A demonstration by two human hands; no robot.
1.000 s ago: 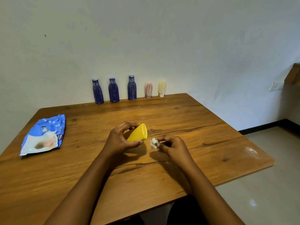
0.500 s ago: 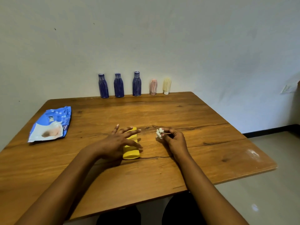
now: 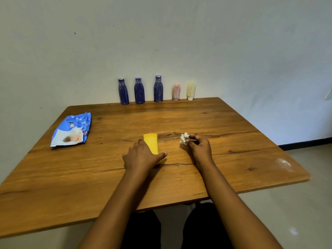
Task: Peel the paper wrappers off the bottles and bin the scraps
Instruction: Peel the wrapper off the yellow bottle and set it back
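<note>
Down on the wooden table (image 3: 233, 159), the left hand (image 3: 142, 156) lies palm-down over the near end of a yellow bottle (image 3: 151, 142), fingers curled around its left side and thumb stretched out to the right along the tabletop. The bottle lies flat on its side, its far end poking out beyond the knuckles; whether the hand grips it firmly or merely rests on it cannot be told. Just right of that hand, with a strip of bare wood between them, the right hand (image 3: 199, 147) rests its heel on the table, and its fingertips (image 3: 187, 140) pinch a small crumpled white paper scrap (image 3: 184, 138), held just above the surface. The two hands are apart, neither touching the other.

Well to the left of the left hand, near the table's left edge, a blue and white plastic packet (image 3: 72, 131) lies flat. Far beyond both hands, along the back edge of the table against the pale wall (image 3: 161, 42), five bottles stand upright in a row: three blue bottles (image 3: 139, 91), then to their right a pink bottle (image 3: 176, 92) and a cream bottle (image 3: 191, 90), both shorter than the blue ones. All five show fine vertical ribbing or streaks; whether that is wrapping cannot be told from here. To the right of the right hand, near the table's near right corner, a whitish smudge (image 3: 284, 163) marks the wood.
</note>
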